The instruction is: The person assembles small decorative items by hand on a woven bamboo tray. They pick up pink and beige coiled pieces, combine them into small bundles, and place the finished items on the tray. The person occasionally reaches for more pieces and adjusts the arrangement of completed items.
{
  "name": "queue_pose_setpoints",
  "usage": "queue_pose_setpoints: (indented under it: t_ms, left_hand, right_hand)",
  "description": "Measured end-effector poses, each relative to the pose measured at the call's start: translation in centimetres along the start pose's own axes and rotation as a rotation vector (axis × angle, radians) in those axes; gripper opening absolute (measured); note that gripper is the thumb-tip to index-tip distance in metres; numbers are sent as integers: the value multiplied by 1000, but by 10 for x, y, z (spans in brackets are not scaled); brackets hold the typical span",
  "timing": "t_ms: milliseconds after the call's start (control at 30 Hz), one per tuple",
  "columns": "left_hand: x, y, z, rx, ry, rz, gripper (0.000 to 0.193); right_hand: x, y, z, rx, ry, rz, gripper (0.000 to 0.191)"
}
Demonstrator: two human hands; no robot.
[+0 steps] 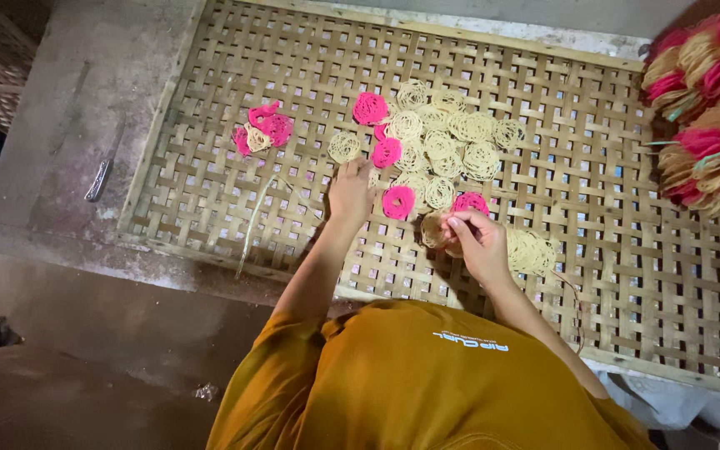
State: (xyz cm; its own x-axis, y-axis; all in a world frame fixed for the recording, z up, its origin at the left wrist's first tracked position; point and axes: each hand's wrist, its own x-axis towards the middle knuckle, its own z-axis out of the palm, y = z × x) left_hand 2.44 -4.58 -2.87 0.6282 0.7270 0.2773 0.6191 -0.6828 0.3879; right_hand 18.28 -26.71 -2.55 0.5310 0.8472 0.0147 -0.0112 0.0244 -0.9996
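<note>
Woven bamboo lattice tray point(627, 275) on grey counter point(68, 150): left hand point(350, 192) flat, fingers apart, steadying loose pale and pink noodle-like coils point(439, 146); right hand point(478, 242) pinched shut on one pale coil point(433, 230).

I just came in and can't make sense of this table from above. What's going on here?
A person in an orange shirt leans over a woven bamboo tray strewn with small round nests of cream noodle discs and pink discs. The left hand rests flat among the loose discs. The right hand holds a small stack of cream discs at the tray's near side. Tied pink-and-cream bundles sit at the far right.
</note>
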Motion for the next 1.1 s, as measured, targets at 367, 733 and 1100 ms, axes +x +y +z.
queue_pose_setpoints:
  t_ms: [367, 733, 1100]
  left_hand:
    - [-26, -6, 1, -1468, -79, -479, 40]
    - [-54, 33, 4, -1653, -182, -548, 42]
    - [-57, 43, -12, -1527, -194, -465, 41]
  right_hand:
    - [6, -9, 27, -391, -82, -105, 12]
    - [10, -16, 39, -446, -76, -133, 12]
    - [14, -18, 42, -434, -30, -99, 13]
